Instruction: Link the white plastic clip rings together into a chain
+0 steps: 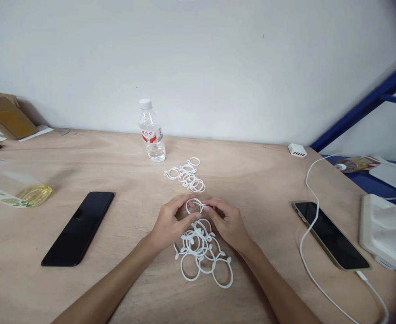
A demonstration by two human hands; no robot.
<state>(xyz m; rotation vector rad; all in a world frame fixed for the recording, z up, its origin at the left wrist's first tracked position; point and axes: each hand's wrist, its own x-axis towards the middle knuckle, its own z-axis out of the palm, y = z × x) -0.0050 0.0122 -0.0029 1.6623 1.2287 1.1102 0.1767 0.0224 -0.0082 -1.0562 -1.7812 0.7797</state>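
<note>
My left hand (170, 223) and my right hand (227, 222) meet over the middle of a wooden table (123, 157). Together they pinch one white plastic ring (194, 205), the left fingers on its left side, the right fingers on its right side. Just below and between my wrists lies a tangled heap of several white rings (202, 254). A second, smaller cluster of white rings (187, 174) lies farther back, just beyond my fingertips.
A clear water bottle (152, 131) stands behind the rings. A black phone (79, 227) lies left; another phone (331, 235) on a white cable (307, 252) lies right. A plastic container (14, 189) and cardboard box (4, 116) sit far left, a white charger (297, 150) at back right.
</note>
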